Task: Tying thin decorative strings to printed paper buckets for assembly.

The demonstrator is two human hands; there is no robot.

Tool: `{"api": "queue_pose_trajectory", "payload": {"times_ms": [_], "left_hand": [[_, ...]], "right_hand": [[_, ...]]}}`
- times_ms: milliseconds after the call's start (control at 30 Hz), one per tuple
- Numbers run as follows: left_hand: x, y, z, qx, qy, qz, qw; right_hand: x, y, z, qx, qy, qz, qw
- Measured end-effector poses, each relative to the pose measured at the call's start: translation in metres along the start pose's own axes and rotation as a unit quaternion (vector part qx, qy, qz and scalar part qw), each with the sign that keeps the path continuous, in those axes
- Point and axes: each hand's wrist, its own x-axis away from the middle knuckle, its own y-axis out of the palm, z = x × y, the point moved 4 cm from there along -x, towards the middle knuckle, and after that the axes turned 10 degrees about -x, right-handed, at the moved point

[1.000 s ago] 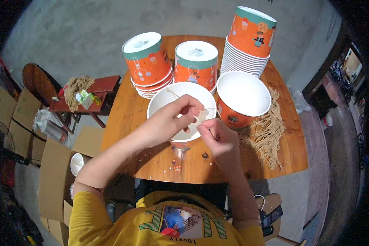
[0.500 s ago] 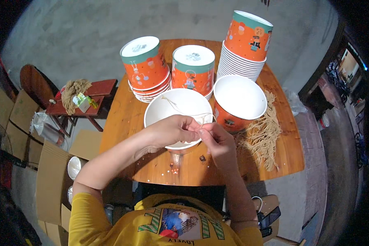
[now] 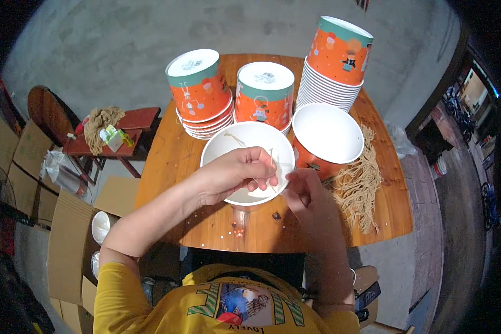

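Yel tee, short slvs, grn-striped ltrs, chest pic

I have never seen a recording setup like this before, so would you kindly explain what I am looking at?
There is no robot here: the bare hands belong to a person in a yellow shirt. The view comes from a wide fisheye camera on that person's head, looking down, so edges look bent and the picture's left is the person's left.

On the wooden table stand a white-lined bucket under the hands, an open orange bucket beyond the right hand, and three stacks of upside-down buckets behind. A bundle of tan cords lies at the right.

The left hand appears to pinch a thin cord above the white-lined bucket. Whether the right hand grips anything is unclear.
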Motion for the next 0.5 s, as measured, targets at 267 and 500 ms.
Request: {"api": "queue_pose_trajectory", "payload": {"times_ms": [267,500], "left_hand": [[-0.005,0.014,-0.001,-0.185,0.027,0.006,0.982],[-0.002,0.018,0.000,-0.212,0.050,-0.002,0.976]], "right_hand": [[0.012,-0.019,-0.044,0.180,-0.218,-0.018,0.959],[-0.014,-0.009,-0.031,0.056,-0.203,0.002,0.978]]}}
